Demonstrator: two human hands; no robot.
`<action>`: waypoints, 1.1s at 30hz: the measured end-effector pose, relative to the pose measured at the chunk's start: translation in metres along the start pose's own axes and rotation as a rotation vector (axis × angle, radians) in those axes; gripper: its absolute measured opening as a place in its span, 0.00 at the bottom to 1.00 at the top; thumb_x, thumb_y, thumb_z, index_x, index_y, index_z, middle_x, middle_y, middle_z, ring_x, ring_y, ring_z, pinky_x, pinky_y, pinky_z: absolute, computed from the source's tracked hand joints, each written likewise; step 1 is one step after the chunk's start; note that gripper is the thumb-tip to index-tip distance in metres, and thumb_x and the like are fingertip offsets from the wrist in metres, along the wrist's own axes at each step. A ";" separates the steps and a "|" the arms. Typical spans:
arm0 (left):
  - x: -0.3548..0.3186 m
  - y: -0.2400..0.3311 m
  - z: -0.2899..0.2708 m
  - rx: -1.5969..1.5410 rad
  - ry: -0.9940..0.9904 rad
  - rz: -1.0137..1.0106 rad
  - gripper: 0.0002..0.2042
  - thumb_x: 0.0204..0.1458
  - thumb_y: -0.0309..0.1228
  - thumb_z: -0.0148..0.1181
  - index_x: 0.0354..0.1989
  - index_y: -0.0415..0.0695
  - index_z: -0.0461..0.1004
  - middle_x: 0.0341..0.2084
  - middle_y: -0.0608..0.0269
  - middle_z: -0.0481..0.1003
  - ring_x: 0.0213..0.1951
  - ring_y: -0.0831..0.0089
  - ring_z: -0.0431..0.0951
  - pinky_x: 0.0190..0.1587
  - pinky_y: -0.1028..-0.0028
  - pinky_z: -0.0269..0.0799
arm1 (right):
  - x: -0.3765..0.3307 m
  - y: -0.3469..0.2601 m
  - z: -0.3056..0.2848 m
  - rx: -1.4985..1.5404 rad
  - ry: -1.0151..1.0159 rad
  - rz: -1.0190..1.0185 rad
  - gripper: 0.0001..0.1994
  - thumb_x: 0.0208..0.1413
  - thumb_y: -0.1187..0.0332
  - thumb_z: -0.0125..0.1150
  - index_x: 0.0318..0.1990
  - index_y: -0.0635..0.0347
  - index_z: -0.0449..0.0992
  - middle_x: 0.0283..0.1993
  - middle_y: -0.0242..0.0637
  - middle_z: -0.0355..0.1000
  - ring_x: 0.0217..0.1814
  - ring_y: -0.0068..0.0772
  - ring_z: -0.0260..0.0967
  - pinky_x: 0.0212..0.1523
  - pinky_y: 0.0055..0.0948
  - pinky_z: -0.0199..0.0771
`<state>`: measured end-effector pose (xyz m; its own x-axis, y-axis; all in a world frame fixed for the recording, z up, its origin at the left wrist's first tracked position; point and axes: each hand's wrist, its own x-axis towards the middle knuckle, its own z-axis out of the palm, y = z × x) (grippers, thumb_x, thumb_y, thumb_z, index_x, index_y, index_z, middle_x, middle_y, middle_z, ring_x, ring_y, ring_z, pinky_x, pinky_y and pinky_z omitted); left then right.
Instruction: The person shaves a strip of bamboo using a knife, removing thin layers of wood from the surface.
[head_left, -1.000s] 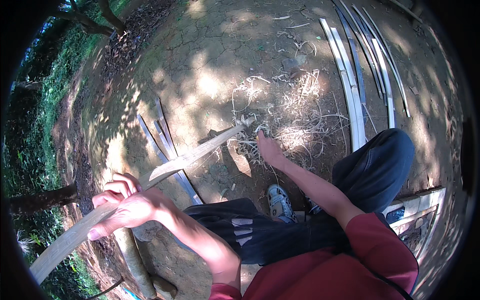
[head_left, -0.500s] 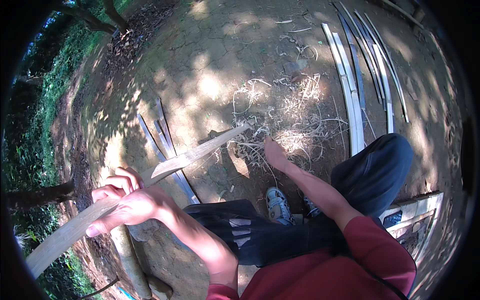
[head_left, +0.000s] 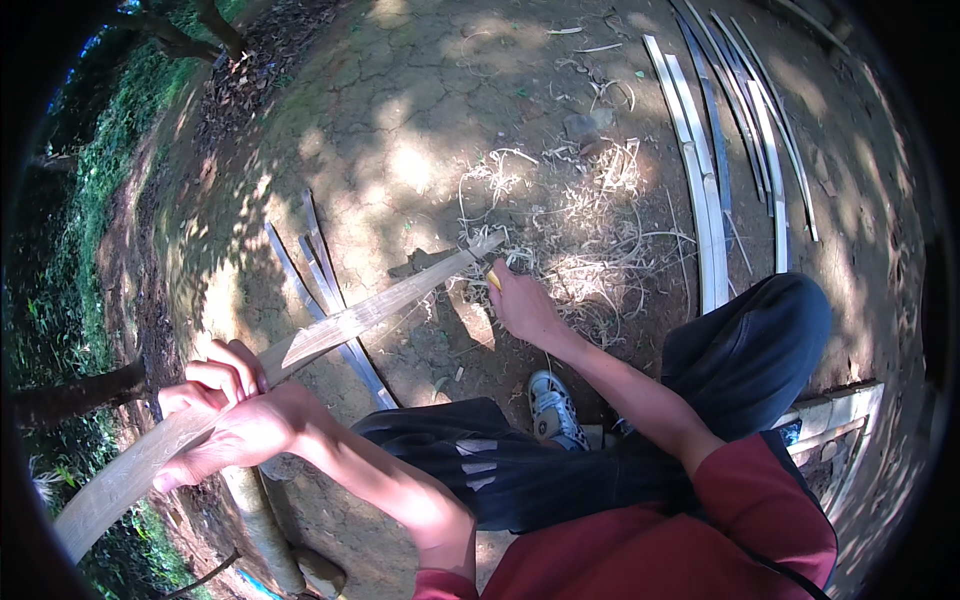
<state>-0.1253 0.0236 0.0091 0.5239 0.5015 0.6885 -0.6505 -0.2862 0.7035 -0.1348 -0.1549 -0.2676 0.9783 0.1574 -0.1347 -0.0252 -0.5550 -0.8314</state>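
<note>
A long, flat, pale bamboo strip (head_left: pixel 385 308) slants across from the lower left edge to the middle. My left hand (head_left: pixel 240 425) is closed around it, fingers over the top and thumb below. At the strip's far end is my right hand (head_left: pixel 525 308), closed on a knife (head_left: pixel 494 277) whose yellow handle shows a little above the fist. The dark blade appears to lie against the strip near its tip; its exact contact is too small to tell.
Curly shavings (head_left: pixel 600 270) cover the ground beyond my right hand. Long strips (head_left: pixel 710 190) lie at the right, with several shorter dark strips (head_left: pixel 325 270) at the left. A log (head_left: pixel 258 525) sits below my left hand. A pale frame (head_left: pixel 845 415) stands at my right.
My right hand has moved left and slightly up to the strip's far end, bringing the knife's handle into view. My left hand and the strip have shifted slightly left.
</note>
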 end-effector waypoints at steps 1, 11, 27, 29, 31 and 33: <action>-0.002 0.003 0.004 0.012 0.004 0.001 0.36 0.46 0.76 0.24 0.19 0.51 0.48 0.07 0.69 0.47 0.11 0.78 0.46 0.12 0.80 0.39 | -0.002 -0.002 0.004 -0.025 -0.004 0.002 0.11 0.58 0.68 0.48 0.43 0.67 0.60 0.21 0.56 0.70 0.26 0.63 0.70 0.28 0.55 0.67; -0.007 0.008 0.007 -0.397 -0.206 -0.131 0.35 0.46 0.75 0.33 0.20 0.50 0.48 0.07 0.71 0.47 0.11 0.80 0.44 0.15 0.78 0.37 | 0.007 0.034 0.015 -0.076 -0.108 0.158 0.11 0.58 0.70 0.45 0.44 0.69 0.62 0.24 0.58 0.72 0.31 0.60 0.73 0.33 0.53 0.71; -0.004 0.014 0.015 -0.525 -0.332 -0.153 0.35 0.48 0.74 0.33 0.17 0.50 0.50 0.07 0.71 0.46 0.10 0.80 0.42 0.15 0.76 0.36 | 0.018 0.015 0.009 0.126 0.019 0.110 0.16 0.59 0.65 0.49 0.47 0.72 0.60 0.23 0.59 0.70 0.28 0.65 0.70 0.29 0.56 0.65; -0.007 0.015 0.016 -0.410 -0.231 -0.150 0.35 0.47 0.74 0.33 0.17 0.50 0.49 0.07 0.71 0.45 0.11 0.80 0.42 0.15 0.76 0.35 | 0.014 0.012 0.015 0.106 -0.011 0.105 0.17 0.59 0.66 0.49 0.48 0.71 0.59 0.23 0.59 0.70 0.27 0.65 0.70 0.28 0.57 0.65; -0.008 0.017 0.021 -0.371 -0.181 -0.153 0.35 0.47 0.74 0.33 0.17 0.50 0.48 0.07 0.71 0.45 0.11 0.80 0.42 0.15 0.76 0.35 | 0.014 0.034 0.032 0.093 0.001 0.135 0.17 0.59 0.66 0.49 0.48 0.71 0.59 0.23 0.58 0.71 0.28 0.65 0.70 0.29 0.57 0.66; -0.009 0.015 0.020 -0.381 -0.172 -0.162 0.35 0.47 0.74 0.33 0.17 0.50 0.48 0.07 0.72 0.44 0.12 0.80 0.41 0.15 0.77 0.35 | 0.018 0.050 0.035 0.043 -0.053 0.223 0.16 0.58 0.67 0.49 0.48 0.69 0.60 0.25 0.58 0.72 0.30 0.64 0.71 0.31 0.57 0.68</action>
<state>-0.1291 -0.0020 0.0168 0.6985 0.3629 0.6168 -0.6919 0.1223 0.7116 -0.1252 -0.1507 -0.3306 0.9354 0.0784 -0.3449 -0.2492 -0.5459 -0.7999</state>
